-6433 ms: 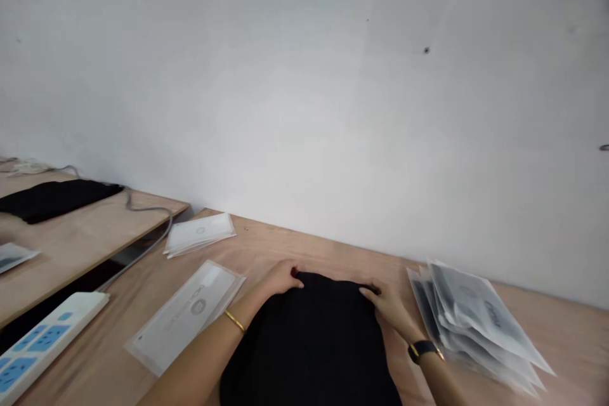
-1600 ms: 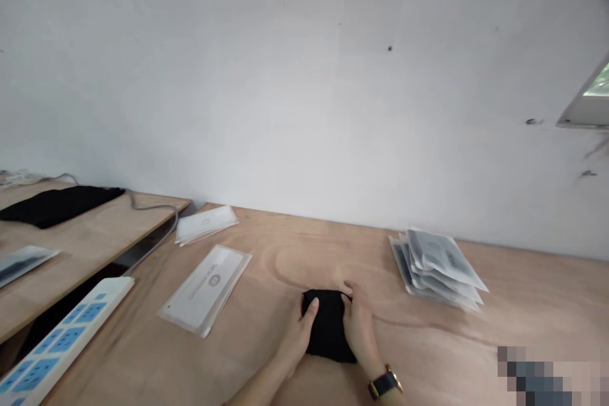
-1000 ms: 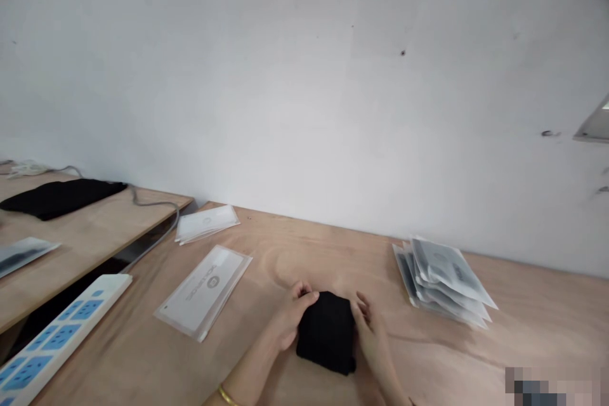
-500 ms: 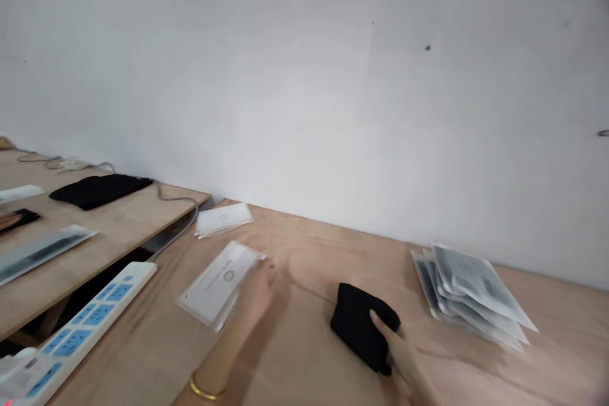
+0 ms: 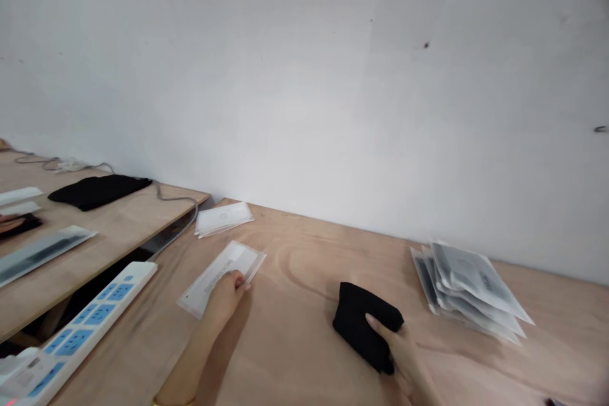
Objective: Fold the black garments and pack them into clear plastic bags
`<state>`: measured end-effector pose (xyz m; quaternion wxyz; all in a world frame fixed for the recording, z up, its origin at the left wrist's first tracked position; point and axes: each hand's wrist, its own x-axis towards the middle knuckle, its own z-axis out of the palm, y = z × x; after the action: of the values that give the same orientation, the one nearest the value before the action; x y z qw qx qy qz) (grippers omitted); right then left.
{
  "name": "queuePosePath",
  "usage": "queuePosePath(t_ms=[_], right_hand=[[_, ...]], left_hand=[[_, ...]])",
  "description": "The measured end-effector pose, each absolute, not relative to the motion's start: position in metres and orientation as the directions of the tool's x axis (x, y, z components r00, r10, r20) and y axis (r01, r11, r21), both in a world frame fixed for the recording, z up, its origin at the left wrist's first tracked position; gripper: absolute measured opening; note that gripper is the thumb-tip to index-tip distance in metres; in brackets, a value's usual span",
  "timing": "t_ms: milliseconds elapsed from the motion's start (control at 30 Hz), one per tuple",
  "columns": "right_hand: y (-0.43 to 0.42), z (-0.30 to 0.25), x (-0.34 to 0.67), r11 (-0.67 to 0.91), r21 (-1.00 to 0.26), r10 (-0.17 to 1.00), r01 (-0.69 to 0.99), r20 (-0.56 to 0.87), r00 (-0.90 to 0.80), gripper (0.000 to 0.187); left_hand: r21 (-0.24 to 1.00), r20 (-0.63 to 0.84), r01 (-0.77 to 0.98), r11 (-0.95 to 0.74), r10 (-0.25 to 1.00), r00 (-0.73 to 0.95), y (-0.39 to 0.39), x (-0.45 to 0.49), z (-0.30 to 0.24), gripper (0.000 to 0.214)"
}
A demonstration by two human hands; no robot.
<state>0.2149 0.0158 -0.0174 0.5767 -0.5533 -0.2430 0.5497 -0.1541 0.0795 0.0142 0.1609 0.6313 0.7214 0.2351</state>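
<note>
My left hand [image 5: 229, 295] is over the right edge of a frosted plastic bag [image 5: 209, 282] with grey lettering, which lies on the wooden table. Its fingers are curled and pinched at the bag's edge; the fingertips are partly hidden. My right hand [image 5: 397, 349] grips a folded black cloth [image 5: 362, 323] resting on the table, thumb on top and the other fingers out of sight. Beyond the left hand lie a few more flat bags [image 5: 224, 218]. To the right of the cloth is a loose pile of filled frosted bags [image 5: 471, 285] with dark contents.
A white power strip [image 5: 99, 323] with blue sockets runs along the table's left edge. Past a gap stands a second table [image 5: 118, 222], bearing black fabric [image 5: 98, 191], a filled bag [image 5: 45, 254] and a grey cable [image 5: 178, 198]. Part of another person's hand shows at the far left. A pale wall [image 5: 304, 89] rises behind.
My left hand has moved left and toward me, from beyond the bag's right edge onto it. My right hand stays on the black cloth, almost unmoved.
</note>
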Motion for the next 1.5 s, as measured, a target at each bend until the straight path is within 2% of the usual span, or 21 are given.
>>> queuePosePath(t_ms=[133,200,300,367,433,500,567,667,767,867,933,1067,1167,1267,1367,1500], right_hand=[[0.014,-0.015,0.216,-0.202,-0.891,0.904,-0.407,-0.329,0.272,0.076],[0.012,-0.011,0.207,-0.219,-0.860,0.896,-0.461,-0.364,0.253,0.067],[0.008,-0.005,0.180,-0.294,-0.776,0.899,-0.557,-0.423,0.114,0.053],[0.008,-0.005,0.160,-0.312,-0.738,0.917,-0.598,-0.399,0.014,0.049],[0.010,-0.010,0.147,-0.278,-0.755,0.941,-0.594,-0.339,-0.009,0.049],[0.014,-0.017,0.147,-0.213,-0.846,0.958,-0.489,-0.280,0.067,0.048],[0.018,-0.021,0.155,-0.150,-0.946,0.969,-0.287,-0.198,0.146,0.043],[0.023,-0.015,0.169,-0.076,-0.997,0.989,-0.009,-0.077,0.125,0.032],[0.028,-0.002,0.173,-0.076,-0.993,0.991,0.092,-0.065,0.121,0.029],[0.030,0.006,0.167,-0.074,-0.996,0.979,0.048,-0.063,0.196,0.026],[0.030,0.007,0.160,-0.062,-0.996,0.982,-0.058,-0.071,0.175,0.031],[0.025,0.006,0.146,-0.150,-0.919,0.985,-0.364,-0.170,0.024,0.036],[0.023,0.008,0.145,-0.193,-0.856,0.970,-0.479,-0.239,0.035,0.036],[0.022,0.008,0.147,-0.248,-0.777,0.953,-0.579,-0.302,-0.004,0.040],[0.021,0.006,0.142,-0.252,-0.767,0.959,-0.590,-0.280,-0.046,0.035],[0.025,0.002,0.128,-0.242,-0.850,0.970,-0.467,-0.222,-0.099,0.030]], left_hand=[[0.638,0.057,0.766,0.079,0.987,-0.150,0.077,-0.158,0.018,0.016],[0.695,0.043,0.717,0.052,0.993,-0.114,0.073,-0.140,0.016,0.016],[0.791,0.014,0.611,-0.025,1.000,0.022,0.063,-0.087,0.007,0.012],[0.856,0.021,0.510,-0.086,0.991,0.133,0.054,-0.047,0.001,0.009],[0.925,0.037,0.362,-0.111,0.978,0.205,0.049,-0.018,-0.003,0.006],[0.969,0.017,0.236,-0.072,0.974,0.226,0.049,-0.005,-0.003,0.010],[0.981,-0.018,0.192,-0.024,0.976,0.216,0.052,-0.006,0.002,0.014],[0.936,0.074,0.324,-0.140,0.976,0.207,0.054,-0.016,0.015,0.015],[0.789,0.152,0.532,-0.308,0.937,0.316,0.047,-0.018,0.030,0.013],[0.677,0.110,0.634,-0.375,0.903,0.416,0.038,-0.011,0.040,0.012],[0.656,0.100,0.650,-0.384,0.898,0.429,0.035,-0.004,0.044,0.012],[0.728,0.079,0.584,-0.358,0.891,0.448,0.037,0.004,0.050,0.015],[0.756,0.121,0.542,-0.367,0.892,0.436,0.042,-0.001,0.053,0.015],[0.732,0.125,0.587,-0.345,0.916,0.382,0.044,-0.008,0.056,0.016],[0.748,0.110,0.552,-0.367,0.890,0.442,0.040,-0.004,0.059,0.016],[0.785,0.157,0.439,-0.437,0.825,0.542,0.031,0.008,0.062,0.015]])
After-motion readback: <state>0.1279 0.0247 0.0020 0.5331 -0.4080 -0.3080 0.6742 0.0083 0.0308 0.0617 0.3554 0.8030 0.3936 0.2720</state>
